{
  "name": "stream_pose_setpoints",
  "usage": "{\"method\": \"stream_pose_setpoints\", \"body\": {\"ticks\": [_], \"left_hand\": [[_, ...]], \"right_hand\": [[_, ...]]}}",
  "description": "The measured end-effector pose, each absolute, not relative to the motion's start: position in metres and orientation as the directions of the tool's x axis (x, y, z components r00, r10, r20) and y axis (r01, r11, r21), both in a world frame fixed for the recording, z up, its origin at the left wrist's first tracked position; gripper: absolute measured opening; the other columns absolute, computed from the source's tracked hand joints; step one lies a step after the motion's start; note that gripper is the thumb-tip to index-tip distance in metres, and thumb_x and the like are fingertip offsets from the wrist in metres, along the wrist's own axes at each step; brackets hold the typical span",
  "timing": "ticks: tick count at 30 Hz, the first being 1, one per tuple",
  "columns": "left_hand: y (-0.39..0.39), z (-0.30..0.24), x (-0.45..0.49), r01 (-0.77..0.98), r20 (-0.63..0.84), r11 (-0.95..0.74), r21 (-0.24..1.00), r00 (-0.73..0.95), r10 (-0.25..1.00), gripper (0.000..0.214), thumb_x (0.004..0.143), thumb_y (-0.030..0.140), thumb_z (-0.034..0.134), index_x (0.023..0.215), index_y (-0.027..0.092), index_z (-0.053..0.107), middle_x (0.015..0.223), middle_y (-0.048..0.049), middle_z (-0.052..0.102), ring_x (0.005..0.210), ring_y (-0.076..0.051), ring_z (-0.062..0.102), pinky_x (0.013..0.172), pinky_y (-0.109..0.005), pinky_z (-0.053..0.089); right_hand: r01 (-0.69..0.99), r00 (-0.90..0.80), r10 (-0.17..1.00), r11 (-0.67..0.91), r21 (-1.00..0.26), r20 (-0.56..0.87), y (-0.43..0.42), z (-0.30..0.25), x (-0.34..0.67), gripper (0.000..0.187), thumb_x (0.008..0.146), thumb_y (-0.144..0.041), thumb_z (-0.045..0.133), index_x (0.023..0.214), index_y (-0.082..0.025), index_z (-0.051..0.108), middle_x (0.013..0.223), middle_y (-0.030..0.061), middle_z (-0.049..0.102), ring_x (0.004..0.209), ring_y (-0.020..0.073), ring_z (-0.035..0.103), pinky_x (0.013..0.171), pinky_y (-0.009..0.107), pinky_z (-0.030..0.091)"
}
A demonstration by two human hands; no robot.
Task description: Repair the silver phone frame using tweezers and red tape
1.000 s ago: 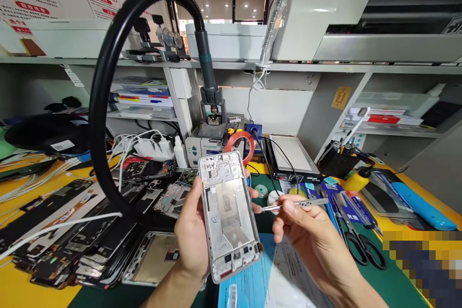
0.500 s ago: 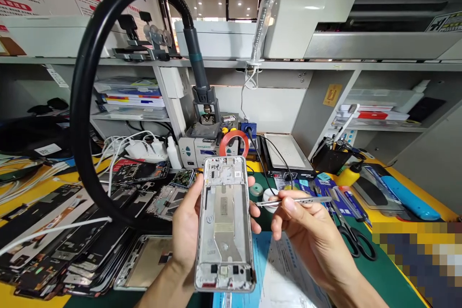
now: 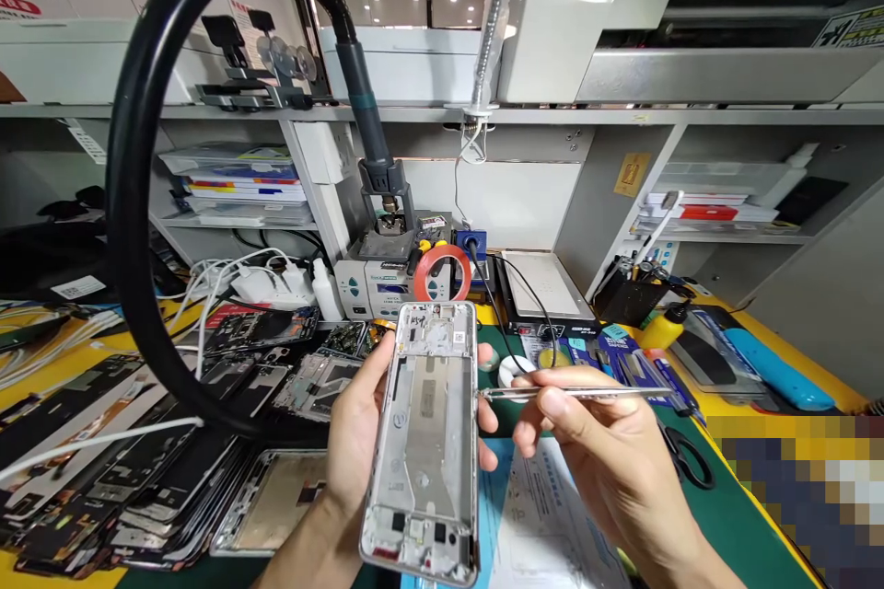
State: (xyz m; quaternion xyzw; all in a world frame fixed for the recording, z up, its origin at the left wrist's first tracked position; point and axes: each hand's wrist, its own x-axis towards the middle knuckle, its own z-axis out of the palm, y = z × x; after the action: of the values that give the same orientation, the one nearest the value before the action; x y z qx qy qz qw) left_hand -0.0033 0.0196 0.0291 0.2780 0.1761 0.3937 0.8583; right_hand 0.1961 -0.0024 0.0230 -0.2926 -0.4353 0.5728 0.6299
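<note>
A silver phone frame [image 3: 426, 442], stripped to its bare inner side, is held upright and a little tilted in my left hand [image 3: 355, 442]. My thumb lies along its left edge and my fingertips show past its right edge. Pinched between the thumb and fingers of my right hand [image 3: 600, 442] is a pair of metal tweezers [image 3: 587, 393]. Their tips point left and reach the frame's right edge; whether they touch it I cannot tell. Below, a blue and white printed sheet [image 3: 545, 525] lies on the green mat [image 3: 725, 525].
Stacked phone screens and parts [image 3: 158, 479] fill the left side. A thick black hose [image 3: 124, 202] loops up to a handle above the grey station [image 3: 369, 290]. Red tape roll [image 3: 421, 274], heating plate [image 3: 542, 290], black scissors [image 3: 691, 460] and yellow bottle [image 3: 663, 329] stand or lie around.
The phone frame has turned slightly, its lower end swinging left and toward me. The tweezers have rolled in my right hand, showing their two arms. The whole view has shifted a little.
</note>
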Motion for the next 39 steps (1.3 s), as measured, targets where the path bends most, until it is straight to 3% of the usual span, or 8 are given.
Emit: {"method": "stream_pose_setpoints", "body": {"ticks": [5,13,16,24,30,34,39], "left_hand": [[0.019,0.029,-0.001,-0.545,-0.065,0.517,0.66,0.644,0.762,0.074,0.089,0.075,0.034,0.115,0.019,0.076,0.085,-0.0123,0.078,0.07,-0.025,0.077,0.063,-0.032,0.06],[0.019,0.025,0.0,-0.494,-0.105,0.547,0.676,0.67,0.735,0.073,0.084,0.078,0.041,0.113,0.021,0.075,0.085,-0.0115,0.078,0.069,-0.026,0.076,0.06,-0.032,0.06],[0.019,0.026,0.0,-0.475,-0.113,0.545,0.692,0.674,0.73,0.073,0.085,0.077,0.037,0.113,0.023,0.075,0.086,-0.0102,0.077,0.07,-0.026,0.076,0.058,-0.032,0.059],[0.017,0.026,-0.002,-0.47,-0.067,0.492,0.733,0.669,0.74,0.074,0.091,0.072,0.022,0.108,0.022,0.074,0.09,-0.0103,0.077,0.076,-0.026,0.077,0.07,-0.035,0.059],[0.017,0.026,-0.002,-0.477,-0.079,0.521,0.708,0.679,0.73,0.077,0.083,0.077,0.037,0.114,0.017,0.074,0.09,-0.0119,0.077,0.077,-0.026,0.077,0.071,-0.032,0.059],[0.018,0.028,-0.001,-0.473,-0.072,0.511,0.718,0.68,0.73,0.074,0.079,0.077,0.042,0.112,0.02,0.076,0.09,-0.0103,0.078,0.076,-0.027,0.077,0.074,-0.036,0.062],[0.02,0.021,0.007,-0.515,-0.116,0.485,0.707,0.591,0.798,0.056,0.079,0.059,0.058,0.11,0.017,0.077,0.09,-0.0115,0.079,0.078,-0.027,0.078,0.066,-0.031,0.063]], "right_hand": [[-0.415,0.061,0.959,0.278,-0.866,0.278,-0.002,0.022,0.198,0.014,0.081,-0.031,0.087,0.093,-0.026,0.084,0.089,0.0065,0.08,0.059,0.0187,0.073,0.055,0.032,0.062],[-0.356,0.082,0.942,0.332,-0.873,0.325,-0.003,0.02,0.199,0.011,0.082,-0.027,0.085,0.093,-0.025,0.084,0.083,0.0053,0.079,0.059,0.0191,0.073,0.059,0.035,0.065],[-0.382,0.08,0.951,0.306,-0.872,0.299,-0.003,0.019,0.201,0.012,0.082,-0.026,0.085,0.094,-0.026,0.083,0.088,0.0049,0.079,0.061,0.0188,0.074,0.058,0.033,0.063],[-0.455,0.075,0.98,0.199,-0.868,0.185,0.003,0.025,0.203,0.015,0.079,-0.031,0.088,0.09,-0.022,0.083,0.072,0.0051,0.078,0.052,0.0159,0.069,0.049,0.028,0.057],[-0.494,0.055,0.987,0.161,-0.854,0.154,0.007,0.03,0.202,0.016,0.076,-0.032,0.089,0.086,-0.021,0.083,0.067,0.0043,0.075,0.047,0.0147,0.066,0.045,0.026,0.054],[-0.496,0.049,0.993,0.12,-0.86,0.11,0.009,0.027,0.204,0.02,0.074,-0.035,0.091,0.084,-0.02,0.083,0.059,0.0023,0.07,0.045,0.0128,0.062,0.044,0.024,0.052],[-0.497,0.067,0.997,0.068,-0.865,0.04,0.013,0.026,0.209,0.025,0.07,-0.04,0.092,0.081,-0.02,0.083,0.053,0.0023,0.066,0.044,0.0111,0.058,0.043,0.021,0.052]]}}
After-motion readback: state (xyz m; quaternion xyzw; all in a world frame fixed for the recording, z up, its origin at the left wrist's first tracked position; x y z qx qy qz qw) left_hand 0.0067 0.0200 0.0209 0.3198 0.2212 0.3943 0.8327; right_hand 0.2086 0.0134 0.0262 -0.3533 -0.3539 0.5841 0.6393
